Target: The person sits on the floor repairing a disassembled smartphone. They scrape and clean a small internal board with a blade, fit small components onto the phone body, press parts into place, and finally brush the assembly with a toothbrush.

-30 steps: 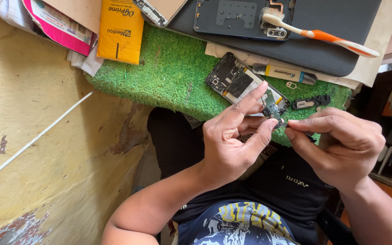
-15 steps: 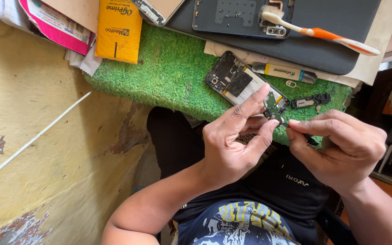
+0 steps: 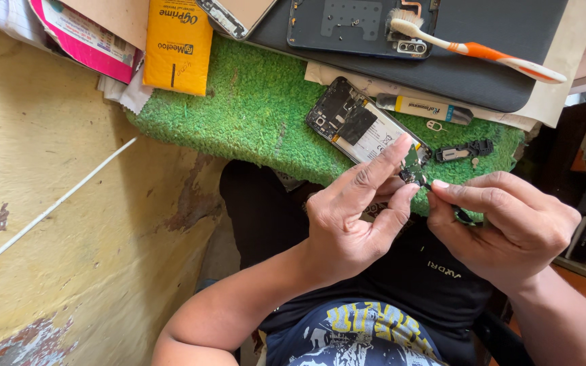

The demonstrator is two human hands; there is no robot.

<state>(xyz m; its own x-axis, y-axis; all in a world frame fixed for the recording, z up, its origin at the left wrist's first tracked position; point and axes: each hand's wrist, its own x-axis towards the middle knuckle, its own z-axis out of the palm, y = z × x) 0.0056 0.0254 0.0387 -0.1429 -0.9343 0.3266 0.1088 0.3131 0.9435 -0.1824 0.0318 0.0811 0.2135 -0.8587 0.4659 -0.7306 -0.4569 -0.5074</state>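
Note:
My left hand [image 3: 354, 217] pinches a small green circuit board [image 3: 412, 165] between forefinger and thumb, just above my lap. My right hand [image 3: 503, 227] is closed around a dark thin tool [image 3: 462, 215], its fingertips touching the board's right side. Right behind the board, an opened phone [image 3: 357, 122] with its back off lies on the green turf mat [image 3: 252, 102]. A small black bracket part [image 3: 466, 150] lies on the mat beside the phone.
A dark pad [image 3: 483, 74] at the top holds a phone back cover [image 3: 347, 27] and a white-and-orange toothbrush [image 3: 476, 49]. A small glue tube [image 3: 425, 108], an orange packet [image 3: 178, 44] and papers lie around. A yellow wall [image 3: 49, 224] with a white rod [image 3: 49, 210] stands left.
Both hands stay together on the small board; they have shifted only slightly, the right fingertips nudging closer to it.

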